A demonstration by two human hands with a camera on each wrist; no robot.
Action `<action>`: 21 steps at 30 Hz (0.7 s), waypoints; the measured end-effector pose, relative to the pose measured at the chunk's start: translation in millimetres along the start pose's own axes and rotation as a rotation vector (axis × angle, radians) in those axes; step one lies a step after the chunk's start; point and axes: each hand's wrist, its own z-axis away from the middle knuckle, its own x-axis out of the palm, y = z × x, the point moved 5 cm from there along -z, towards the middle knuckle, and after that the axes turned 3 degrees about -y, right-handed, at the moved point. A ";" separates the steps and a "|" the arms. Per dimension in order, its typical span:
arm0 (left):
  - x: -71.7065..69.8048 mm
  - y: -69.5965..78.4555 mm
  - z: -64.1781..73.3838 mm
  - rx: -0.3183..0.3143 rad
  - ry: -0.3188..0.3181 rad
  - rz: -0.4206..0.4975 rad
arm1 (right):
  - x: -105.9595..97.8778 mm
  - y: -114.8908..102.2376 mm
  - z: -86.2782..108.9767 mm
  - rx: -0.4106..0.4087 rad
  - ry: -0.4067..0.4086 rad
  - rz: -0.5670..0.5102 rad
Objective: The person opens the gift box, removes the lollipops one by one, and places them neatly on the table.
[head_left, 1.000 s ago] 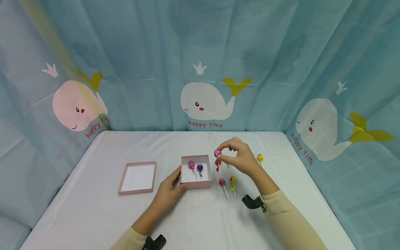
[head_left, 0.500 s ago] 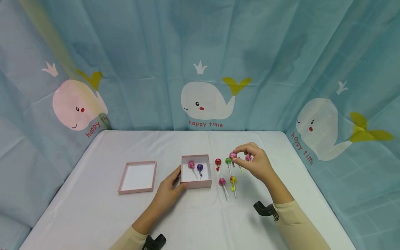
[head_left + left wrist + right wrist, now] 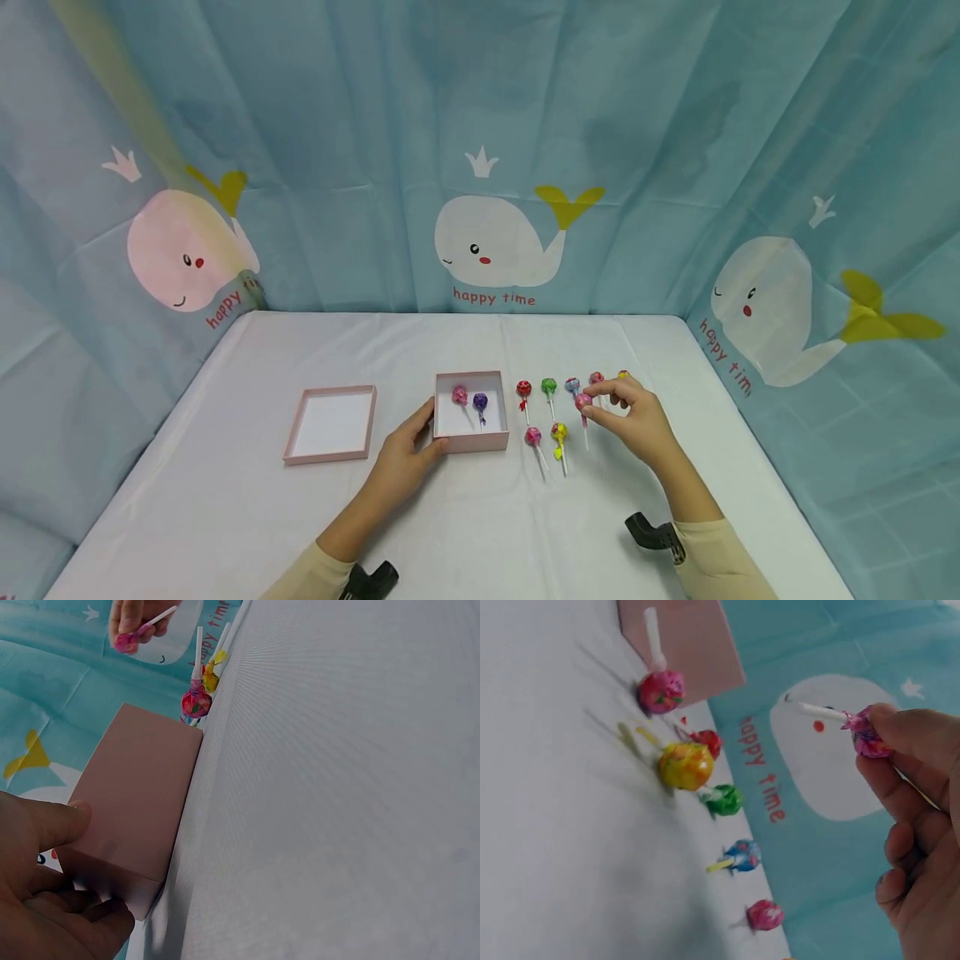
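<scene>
My right hand [image 3: 636,417] pinches a pink lollipop [image 3: 870,735] by its wrapped head between thumb and forefinger. In the right wrist view its white stick points left, and it hangs above the table. My left hand [image 3: 407,457] grips the left side of a pink open box [image 3: 471,444], thumb on the front wall. Inside the box lie a pink lollipop [image 3: 460,396] and a purple lollipop [image 3: 480,403]. Right of the box are a red lollipop [image 3: 523,388], a green one [image 3: 549,386], a blue one [image 3: 572,385], a yellow one [image 3: 559,431] and another pink one [image 3: 532,437].
The box's lid [image 3: 330,460] lies on the white tablecloth [image 3: 247,508] to the left, its inside facing up. Behind the right hand are a further pink lollipop [image 3: 596,378] and a partly hidden yellow one [image 3: 623,374]. A blue whale-print curtain [image 3: 360,167] encloses the table.
My right hand has carried the pink lollipop rightward and toward me, from above the red one to the right of the front yellow one. The left hand has stayed on the box.
</scene>
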 end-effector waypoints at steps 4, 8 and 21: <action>0.4 -0.1 -0.2 0.002 0.005 0.003 | 2.7 13.3 5.4 0.040 -0.013 0.008; 0.6 0.7 -0.2 0.014 0.010 0.005 | 5.4 25.0 7.5 0.103 -0.037 0.003; -0.5 1.7 0.9 -0.008 0.001 -0.005 | 15.1 50.0 12.4 0.196 -0.066 0.011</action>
